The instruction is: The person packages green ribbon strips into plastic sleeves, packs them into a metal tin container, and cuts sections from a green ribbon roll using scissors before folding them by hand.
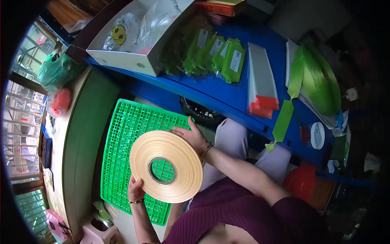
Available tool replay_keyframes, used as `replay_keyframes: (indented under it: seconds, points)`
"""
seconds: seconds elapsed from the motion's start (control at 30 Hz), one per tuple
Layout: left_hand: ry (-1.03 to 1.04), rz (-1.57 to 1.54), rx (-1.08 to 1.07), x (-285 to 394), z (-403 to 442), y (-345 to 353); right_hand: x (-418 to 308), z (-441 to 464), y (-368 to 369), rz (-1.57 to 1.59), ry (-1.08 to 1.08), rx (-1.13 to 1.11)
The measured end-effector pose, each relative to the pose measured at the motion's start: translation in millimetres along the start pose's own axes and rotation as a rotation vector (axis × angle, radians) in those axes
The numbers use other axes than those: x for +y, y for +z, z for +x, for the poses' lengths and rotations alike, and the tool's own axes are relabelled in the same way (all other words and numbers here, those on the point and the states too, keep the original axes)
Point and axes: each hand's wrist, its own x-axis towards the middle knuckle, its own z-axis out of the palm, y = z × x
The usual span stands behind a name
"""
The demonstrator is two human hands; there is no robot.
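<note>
Roll of cream strip, ringed, smooth disc, flat face and hollow core axis toward wearer, over green lattice crate's right edge. Left hand clamped on its lower-left rim; right hand at upper-right rim, thumb spread apart.

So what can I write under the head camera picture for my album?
Left hand and right hand hold a big cream roll above a green basket, beside a blue table.

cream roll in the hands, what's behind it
Behind the cream roll is the green mesh crate, visible past the roll's left edge and through its centre hole. Whatever lies directly behind the solid part of the roll is covered and can't be seen.
</note>
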Motion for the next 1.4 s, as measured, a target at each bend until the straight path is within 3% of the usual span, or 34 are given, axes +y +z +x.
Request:
replay_keyframes:
  seconds: [0.13, 0.2, 0.27, 0.33, 0.4, 0.47, 0.5, 0.57, 0.73, 0.9, 0.97, 1.07, 1.17, 1.23, 1.27, 1.33, 1.4]
  points:
    - [0.000, 0.063, -0.009, 1.9, -7.9, -6.4, -22.5, -16.3, 18.1, -0.186, -0.181, -0.218]
    - [-0.025, 0.117, -0.031, 4.3, -9.5, 1.1, -27.1, -24.3, 12.4, -0.473, -0.175, -0.133]
    - [-0.069, 0.129, -0.023, 7.5, -17.8, 6.5, -20.2, -23.0, 3.7, -0.971, -0.389, -0.028]
    - [-0.110, 0.164, -0.122, 18.2, -12.4, 9.3, -8.1, -26.4, 18.9, -1.119, -0.626, -0.002]
    - [-0.129, 0.195, -0.176, 29.7, -10.4, 24.3, -6.1, -17.7, 31.2, -1.267, -0.707, -0.194]
    - [-0.097, 0.186, -0.170, 37.7, -6.2, 26.3, 3.7, -8.5, 43.1, -1.082, -0.453, -0.352]
    - [-0.075, 0.168, -0.180, 40.5, -6.8, 26.8, 11.7, -7.2, 43.7, -1.079, -0.446, -0.361]
    - [0.006, 0.119, -0.138, 48.8, -9.5, 27.8, 25.8, -6.9, 43.5, -0.771, 0.103, -0.457]
    - [0.313, -0.086, 0.105, 57.8, -36.4, -12.7, 37.5, -41.8, 10.9, -1.196, 0.414, -0.335]
    - [0.369, -0.221, 0.042, 52.9, -70.0, -77.5, 54.0, -53.4, -15.8, -1.530, 0.203, -0.165]
    - [0.382, -0.143, 0.179, 52.2, -78.8, -74.4, 58.8, -47.8, -19.7, -1.782, -0.342, -0.204]
    - [0.327, 0.045, 0.144, 63.8, -76.9, -42.5, 55.0, -31.5, 3.1, -1.700, -0.551, -0.084]
    - [0.288, 0.128, 0.093, 76.1, -50.1, 25.6, 42.0, -30.3, 19.0, -1.714, -0.553, -0.097]
    - [0.185, 0.194, 0.065, 74.0, -38.5, 28.3, 30.9, -38.0, 26.5, -1.759, -0.403, -0.022]
    - [0.169, 0.177, 0.066, 67.0, -30.9, 24.0, 28.2, -40.6, 19.7, -1.770, -0.441, -0.019]
    - [0.190, 0.156, 0.040, 55.0, -18.3, 28.5, 20.2, -47.4, 4.3, -0.938, -0.248, 0.000]
    - [0.171, 0.177, -0.006, 50.7, -5.9, 35.8, 10.5, -77.9, 9.5, -0.802, -0.186, -0.019]
